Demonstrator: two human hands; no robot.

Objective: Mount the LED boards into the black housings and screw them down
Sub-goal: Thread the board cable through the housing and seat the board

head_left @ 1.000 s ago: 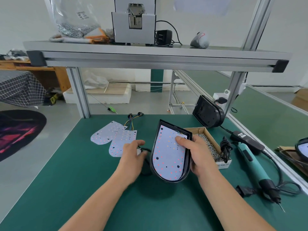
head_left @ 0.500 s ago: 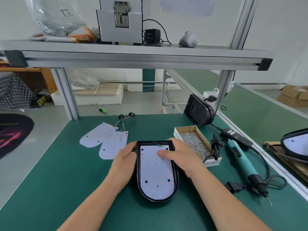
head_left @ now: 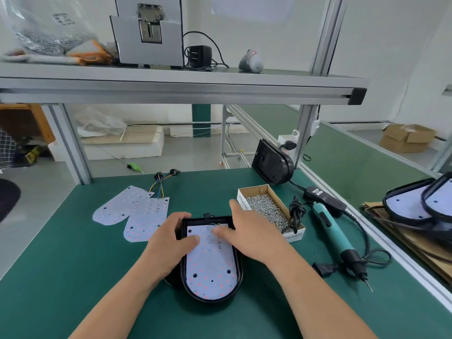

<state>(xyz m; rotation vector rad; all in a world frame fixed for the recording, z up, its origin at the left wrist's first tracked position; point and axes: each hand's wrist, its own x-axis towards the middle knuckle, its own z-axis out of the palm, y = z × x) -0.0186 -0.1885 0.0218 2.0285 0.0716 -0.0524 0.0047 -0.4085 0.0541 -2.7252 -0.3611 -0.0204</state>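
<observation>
Black housing (head_left: pixel 210 299) went from tilted to flat on the bench (head_left: pixel 73 265), LED board (head_left: pixel 210 270) inside. Left hand (head_left: pixel 171 241) fingers clamp the rim, right hand (head_left: pixel 252 236) fingers straight, pressing (uneven push could skew the board off its screw holes).

A mouse (head_left: pixel 250 61) and plastic bag (head_left: pixel 41 28) rest on the shelf (head_left: pixel 171 79) (well apart).

right: screw box (head_left: pixel 294 237) beside housing (head_left: pixel 210 299) | left: loose boards (head_left: pixel 146 216) near
</observation>
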